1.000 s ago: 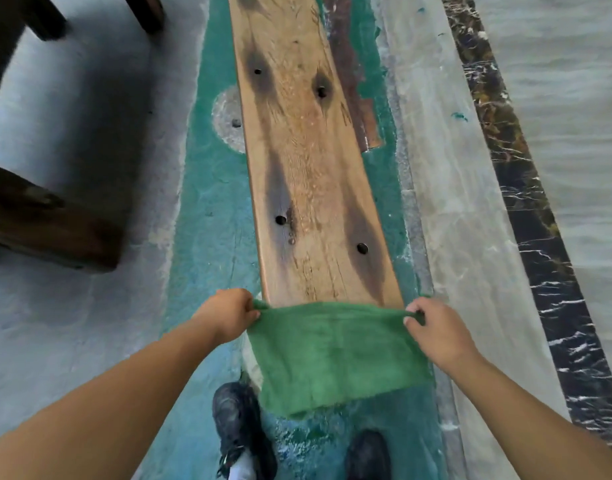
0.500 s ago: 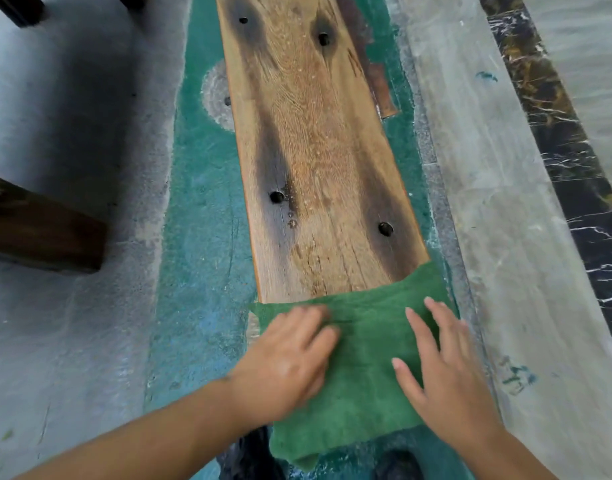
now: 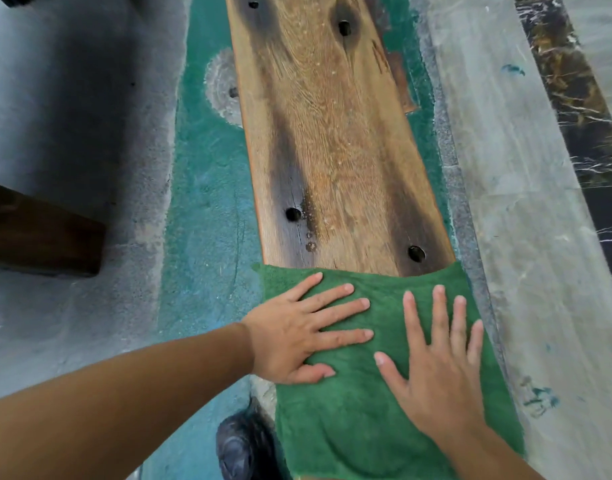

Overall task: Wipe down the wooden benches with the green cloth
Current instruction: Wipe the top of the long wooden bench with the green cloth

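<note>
Long weathered brown wooden bench plank point(image 3: 335, 140): dark streaks, round bored holes, running away from the viewer over green-painted floor point(image 3: 207, 209). Green terry cloth point(image 3: 360, 417): spread flat across the bench's near end, edge to edge. Left hand point(image 3: 297, 336): released, palm down, fingers splayed on the cloth's left part. Right hand point(image 3: 436, 368): likewise flat, fingers spread, on its right part.

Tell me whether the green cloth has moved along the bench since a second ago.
Yes. The green cloth slid forward; its front edge now nearly reaches the right-hand hole.
</note>
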Demonstrator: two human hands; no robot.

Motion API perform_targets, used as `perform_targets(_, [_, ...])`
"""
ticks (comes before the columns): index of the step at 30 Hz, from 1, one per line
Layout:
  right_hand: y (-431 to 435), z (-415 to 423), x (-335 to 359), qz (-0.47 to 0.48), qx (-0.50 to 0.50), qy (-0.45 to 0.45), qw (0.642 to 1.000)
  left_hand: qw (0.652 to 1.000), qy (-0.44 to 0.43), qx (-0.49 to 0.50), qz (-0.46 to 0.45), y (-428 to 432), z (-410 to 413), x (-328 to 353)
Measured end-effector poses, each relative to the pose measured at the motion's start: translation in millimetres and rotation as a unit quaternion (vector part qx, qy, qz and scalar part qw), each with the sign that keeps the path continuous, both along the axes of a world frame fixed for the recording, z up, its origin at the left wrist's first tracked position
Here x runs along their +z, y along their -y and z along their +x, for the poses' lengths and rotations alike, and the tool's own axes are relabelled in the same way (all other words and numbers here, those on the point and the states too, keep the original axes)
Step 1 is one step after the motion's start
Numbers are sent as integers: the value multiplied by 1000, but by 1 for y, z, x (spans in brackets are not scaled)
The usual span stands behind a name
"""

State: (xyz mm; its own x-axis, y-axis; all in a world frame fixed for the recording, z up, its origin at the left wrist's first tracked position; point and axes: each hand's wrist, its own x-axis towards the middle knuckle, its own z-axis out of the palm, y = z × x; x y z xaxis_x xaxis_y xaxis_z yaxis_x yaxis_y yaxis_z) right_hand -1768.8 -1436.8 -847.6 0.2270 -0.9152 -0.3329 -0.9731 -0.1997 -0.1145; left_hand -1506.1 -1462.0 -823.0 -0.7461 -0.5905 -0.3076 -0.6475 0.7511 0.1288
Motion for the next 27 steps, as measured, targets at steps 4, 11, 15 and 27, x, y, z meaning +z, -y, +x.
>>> perform_targets(4, [31, 24, -2, -9, -27, 0, 1000, 1000, -10, -14, -10, 46, 21, -4])
perform_targets(11, [97, 65, -6, -15, -49, -4, 999, 999, -15, -42, -22, 128, 60, -5])
perform_targets(15, [141, 89, -6, -13, -58, -3, 998, 998, -19, -51, -30, 175, 83, -7])
perform_targets(27, [261, 153, -7, -22, -56, -8, 998, 995, -36, -81, -45, 300, 150, -14])
